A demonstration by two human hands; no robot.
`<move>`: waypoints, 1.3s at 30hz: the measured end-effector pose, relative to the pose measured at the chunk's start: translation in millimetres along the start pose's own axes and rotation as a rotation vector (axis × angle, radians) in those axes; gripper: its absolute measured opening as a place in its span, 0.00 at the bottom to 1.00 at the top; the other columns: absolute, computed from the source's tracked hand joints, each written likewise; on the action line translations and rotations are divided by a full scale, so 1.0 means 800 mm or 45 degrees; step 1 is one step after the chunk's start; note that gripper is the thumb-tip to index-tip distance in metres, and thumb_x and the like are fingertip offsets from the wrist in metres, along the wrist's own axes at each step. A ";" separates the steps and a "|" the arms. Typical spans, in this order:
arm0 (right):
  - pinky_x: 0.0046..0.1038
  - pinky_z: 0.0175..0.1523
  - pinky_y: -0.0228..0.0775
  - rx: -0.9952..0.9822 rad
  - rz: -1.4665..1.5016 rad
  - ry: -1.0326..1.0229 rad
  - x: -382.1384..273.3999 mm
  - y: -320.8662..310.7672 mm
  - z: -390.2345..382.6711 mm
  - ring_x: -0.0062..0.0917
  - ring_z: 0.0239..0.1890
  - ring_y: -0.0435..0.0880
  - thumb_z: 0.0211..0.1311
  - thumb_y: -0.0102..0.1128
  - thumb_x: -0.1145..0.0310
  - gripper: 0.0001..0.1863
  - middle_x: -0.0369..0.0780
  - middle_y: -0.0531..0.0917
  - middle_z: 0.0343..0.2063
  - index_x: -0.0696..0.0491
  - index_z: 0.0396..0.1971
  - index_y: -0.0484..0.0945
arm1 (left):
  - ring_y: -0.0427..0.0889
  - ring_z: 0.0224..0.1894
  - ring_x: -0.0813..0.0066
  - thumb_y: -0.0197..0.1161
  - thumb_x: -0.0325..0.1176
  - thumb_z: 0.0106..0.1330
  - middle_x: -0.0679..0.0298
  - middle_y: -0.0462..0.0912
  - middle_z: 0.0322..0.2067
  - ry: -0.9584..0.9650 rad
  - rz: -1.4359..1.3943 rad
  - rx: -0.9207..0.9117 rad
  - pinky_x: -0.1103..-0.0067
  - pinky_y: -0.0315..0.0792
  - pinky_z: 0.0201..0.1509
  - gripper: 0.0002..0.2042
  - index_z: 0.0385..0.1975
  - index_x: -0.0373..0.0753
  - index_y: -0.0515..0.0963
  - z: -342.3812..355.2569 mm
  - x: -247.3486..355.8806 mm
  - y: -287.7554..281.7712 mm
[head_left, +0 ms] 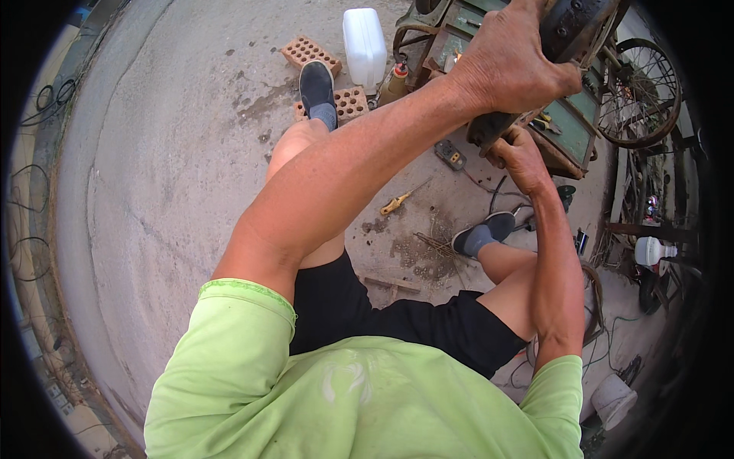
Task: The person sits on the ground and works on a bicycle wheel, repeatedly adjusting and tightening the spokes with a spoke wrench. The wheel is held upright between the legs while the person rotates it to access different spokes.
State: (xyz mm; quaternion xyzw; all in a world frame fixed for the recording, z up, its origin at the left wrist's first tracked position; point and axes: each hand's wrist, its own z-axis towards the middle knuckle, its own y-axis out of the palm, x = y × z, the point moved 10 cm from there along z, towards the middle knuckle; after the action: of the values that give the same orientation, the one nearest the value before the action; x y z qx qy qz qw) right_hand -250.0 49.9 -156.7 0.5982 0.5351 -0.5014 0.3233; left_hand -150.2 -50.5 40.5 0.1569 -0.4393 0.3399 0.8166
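Note:
My left hand (508, 65) is closed around a dark, worn metal machine part (569, 30) at the upper right, its thumb stretched along the near side and its other fingers mostly hidden behind. Lower down, my right hand (521, 159) has its fingers curled against the bottom end of what looks like the same dark part. My left wrist and hand cover the middle of it, so its full shape and kind do not show. Just behind stands a green metal bench (572, 126) with small tools on it. A multimeter (449, 154) with leads lies on the ground beside my right hand.
A yellow-handled screwdriver (396, 203) lies between my feet. Perforated bricks (310, 53), a white jug (365, 46) and a red-capped bottle (394, 84) are near my left foot. On the right are a spoked wheel (641, 92), a white bulb (652, 251), cables and a bucket (613, 399).

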 end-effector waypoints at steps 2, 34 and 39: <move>0.20 0.33 0.65 0.048 0.001 0.012 -0.006 0.006 0.005 0.13 0.27 0.73 0.69 0.61 0.66 0.08 0.32 0.81 0.29 0.55 0.40 0.80 | 0.86 0.41 0.44 0.67 0.36 0.57 0.41 0.84 0.37 0.114 0.005 0.047 0.61 0.79 0.49 0.24 0.49 0.30 0.71 0.001 -0.001 -0.008; 0.35 0.35 0.75 0.246 -0.253 0.004 0.020 0.019 0.013 0.25 0.27 0.83 0.67 0.68 0.55 0.21 0.42 0.84 0.24 0.62 0.38 0.84 | 0.84 0.40 0.79 0.70 0.27 0.60 0.62 0.84 0.36 -0.096 -0.043 -0.198 0.78 0.81 0.48 0.21 0.49 0.34 0.68 -0.016 0.003 0.014; 0.29 0.34 0.74 0.215 -0.033 -0.027 0.006 0.018 0.001 0.20 0.27 0.82 0.66 0.67 0.57 0.19 0.41 0.85 0.29 0.60 0.43 0.82 | 0.86 0.42 0.76 0.71 0.29 0.60 0.60 0.85 0.38 -0.075 -0.001 -0.235 0.77 0.81 0.50 0.22 0.50 0.34 0.68 -0.014 0.000 0.014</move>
State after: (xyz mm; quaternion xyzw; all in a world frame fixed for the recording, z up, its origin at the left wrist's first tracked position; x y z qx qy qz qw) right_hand -236.8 47.4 -163.6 0.6110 0.4952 -0.5551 0.2706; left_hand -151.2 -35.8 33.8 0.0913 -0.4926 0.2929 0.8144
